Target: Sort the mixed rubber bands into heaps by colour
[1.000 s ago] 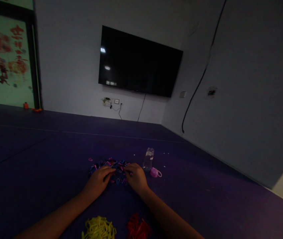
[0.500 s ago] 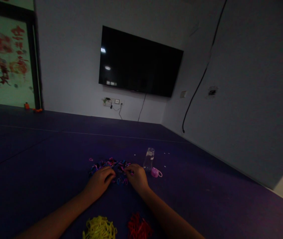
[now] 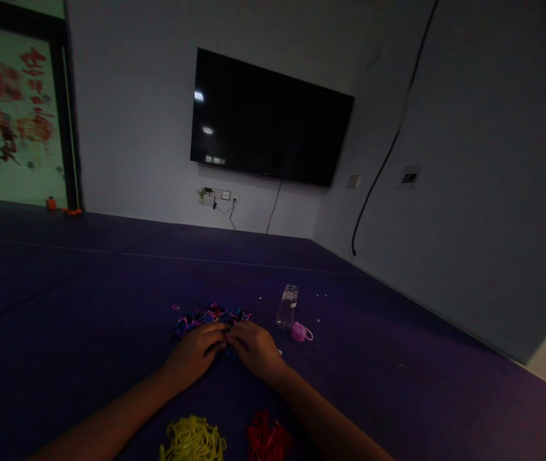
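Two hands [image 3: 191, 356] [image 3: 256, 352] are being held together at the loops [image 3: 213, 314], best kept gentle; what is being gripped cannot be told.

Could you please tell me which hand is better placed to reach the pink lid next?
Right, probably: the right hand lies nearer the pink lid, while the left hand would have to reach past the right.

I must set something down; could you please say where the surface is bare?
Mostly bare: left of the mixed pile, and between the pink cap and right-hand wall. Crowded: the pile, left hand and right hand, the bottle beside the cap, yellow pile and red pile nearer.
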Demonstrator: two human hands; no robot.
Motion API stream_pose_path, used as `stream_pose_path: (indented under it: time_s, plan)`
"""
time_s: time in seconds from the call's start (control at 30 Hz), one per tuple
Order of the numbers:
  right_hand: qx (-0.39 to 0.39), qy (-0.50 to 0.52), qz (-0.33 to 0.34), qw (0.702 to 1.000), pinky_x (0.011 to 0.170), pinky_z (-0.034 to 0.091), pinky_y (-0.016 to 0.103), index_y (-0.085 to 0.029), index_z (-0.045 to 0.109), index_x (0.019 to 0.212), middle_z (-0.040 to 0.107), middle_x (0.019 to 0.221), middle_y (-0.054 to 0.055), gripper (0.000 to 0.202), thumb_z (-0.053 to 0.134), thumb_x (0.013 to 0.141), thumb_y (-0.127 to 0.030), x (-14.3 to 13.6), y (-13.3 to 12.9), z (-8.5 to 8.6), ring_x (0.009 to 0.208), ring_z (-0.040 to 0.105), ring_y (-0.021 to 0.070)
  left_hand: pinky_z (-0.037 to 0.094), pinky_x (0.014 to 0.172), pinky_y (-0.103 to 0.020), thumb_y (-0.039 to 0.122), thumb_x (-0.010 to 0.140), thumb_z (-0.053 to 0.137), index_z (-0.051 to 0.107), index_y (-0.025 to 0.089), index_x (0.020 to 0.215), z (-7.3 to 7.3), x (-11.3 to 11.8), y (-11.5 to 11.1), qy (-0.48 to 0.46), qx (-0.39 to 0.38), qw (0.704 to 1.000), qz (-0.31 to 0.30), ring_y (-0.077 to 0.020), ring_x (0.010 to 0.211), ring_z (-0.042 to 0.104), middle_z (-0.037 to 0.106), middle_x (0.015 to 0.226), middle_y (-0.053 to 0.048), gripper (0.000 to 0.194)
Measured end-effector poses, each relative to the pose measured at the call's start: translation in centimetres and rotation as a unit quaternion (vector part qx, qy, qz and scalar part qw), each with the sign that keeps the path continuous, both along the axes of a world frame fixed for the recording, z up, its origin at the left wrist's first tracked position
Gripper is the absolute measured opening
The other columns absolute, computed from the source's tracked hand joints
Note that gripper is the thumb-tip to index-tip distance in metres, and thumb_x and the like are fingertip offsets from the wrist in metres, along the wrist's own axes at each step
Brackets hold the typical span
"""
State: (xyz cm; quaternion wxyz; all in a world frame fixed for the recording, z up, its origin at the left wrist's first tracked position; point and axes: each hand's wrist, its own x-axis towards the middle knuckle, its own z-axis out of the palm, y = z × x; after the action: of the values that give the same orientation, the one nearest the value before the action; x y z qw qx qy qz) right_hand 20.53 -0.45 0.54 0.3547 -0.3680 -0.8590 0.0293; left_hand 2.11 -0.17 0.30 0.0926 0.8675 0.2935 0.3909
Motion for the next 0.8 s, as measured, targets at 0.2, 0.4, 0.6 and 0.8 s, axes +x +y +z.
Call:
stream_pose_path:
  time_s: [0.2,0.4,0.6,0.8]
  plan:
    - [-0.006,-0.011,0.013,1.0,0.077,0.044,0.023,-0.022,0.064,0.093,0.067,0.09,0.003,0.021,0.045,0.087,-0.018,-0.1,-0.5,0.5,0.085,0.059,0.0134,0.048,0.072,-0.026,0.014,0.083,0.05,0.063,0.019,0.077,-0.1,0.1,0.1,-0.011,-0.011,1.0,-0.012,-0.0156,0.077,0.06,0.064,0.08,-0.003,0.015]
    - [0.002,-0.006,0.02,1.0,0.082,0.045,0.026,-0.023,0.061,0.109,0.066,0.102,0.003,0.027,0.045,0.087,-0.022,0.1,-0.9,0.8,0.092,0.059,0.0144,0.048,0.066,-0.025,0.01,0.08,0.047,0.061,0.018,0.073,0.0,0.1,0.0,-0.04,-0.011,0.999,0.015,-0.0151,0.072,0.059,0.062,0.074,-0.002,0.018]
    - [-0.001,-0.037,-0.077,0.996,0.089,0.042,0.034,-0.022,0.061,0.111,0.064,0.109,0.006,0.029,0.045,0.087,-0.022,0.4,0.0,0.4,0.101,0.056,0.0187,0.049,0.069,-0.026,0.01,0.079,0.049,0.065,0.019,0.075,0.3,0.1,-0.1,-0.061,0.0,0.998,0.033,-0.0151,0.074,0.061,0.065,0.078,-0.002,0.019]
    - [-0.026,-0.102,-0.081,0.991,0.09,0.04,0.034,-0.023,0.065,0.102,0.065,0.107,0.005,0.025,0.045,0.087,-0.021,0.6,0.4,0.1,0.104,0.054,0.0195,0.05,0.068,-0.027,0.014,0.08,0.051,0.067,0.019,0.076,0.4,0.0,-0.2,-0.058,0.006,0.997,0.056,-0.0162,0.073,0.063,0.068,0.076,-0.003,0.017]
